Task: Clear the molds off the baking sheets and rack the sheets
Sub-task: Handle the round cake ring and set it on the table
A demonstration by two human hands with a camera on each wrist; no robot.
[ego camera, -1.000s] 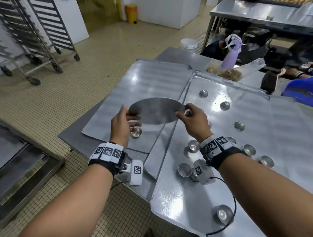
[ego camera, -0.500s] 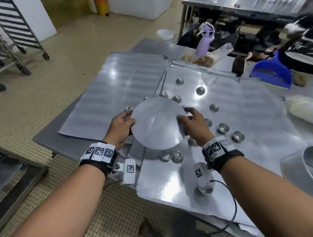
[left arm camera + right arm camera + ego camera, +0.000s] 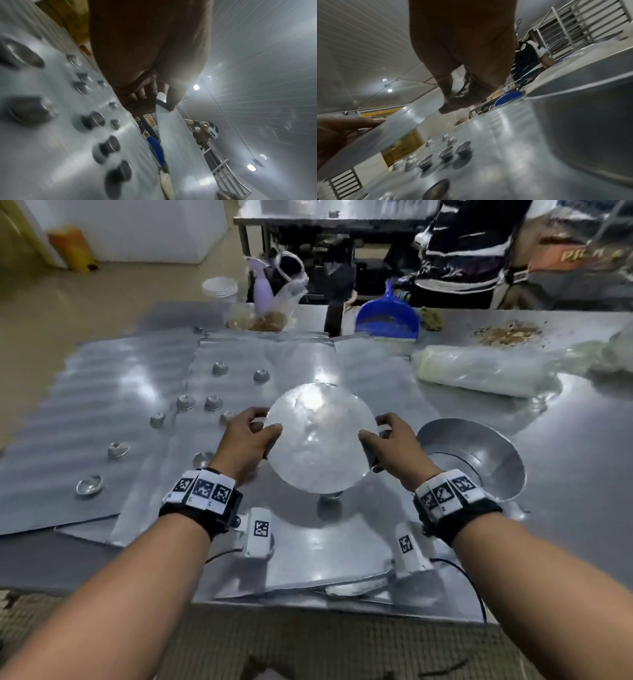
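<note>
- Head view: both hands hold a round metal disc (image 3: 320,438) by its rim, up in the air over the near baking sheet (image 3: 329,549).
- The left hand (image 3: 245,440) pinches the left rim, thumb on top and fingers curled under. The left wrist view shows the rim tucked between the thumb and the fingers (image 3: 137,97).
- The right hand (image 3: 388,443) pinches the right rim the same way, with fingers curled round the edge.
- A second ago the disc was over the left sheet (image 3: 85,412), seen nearly edge-on. Half a second ago it was over the seam between the two sheets. Now it is further right, with its flat face up toward the head camera.
- A big metal bowl (image 3: 479,460) sits just right of the right hand, on the table (image 3: 582,446). I think the disc is on its way there, but I cannot be sure.
- Lots of small metal molds (image 3: 214,402) are still on both sheets, mostly left of the hands. One mold (image 3: 329,497) peeks out right under the disc.
- So the clearing is only partly done. No sheet can go on the rack until the little molds are picked off.
- The disc is thin and shiny, so it could slip. Lowering it could also bump the mold below.
</note>
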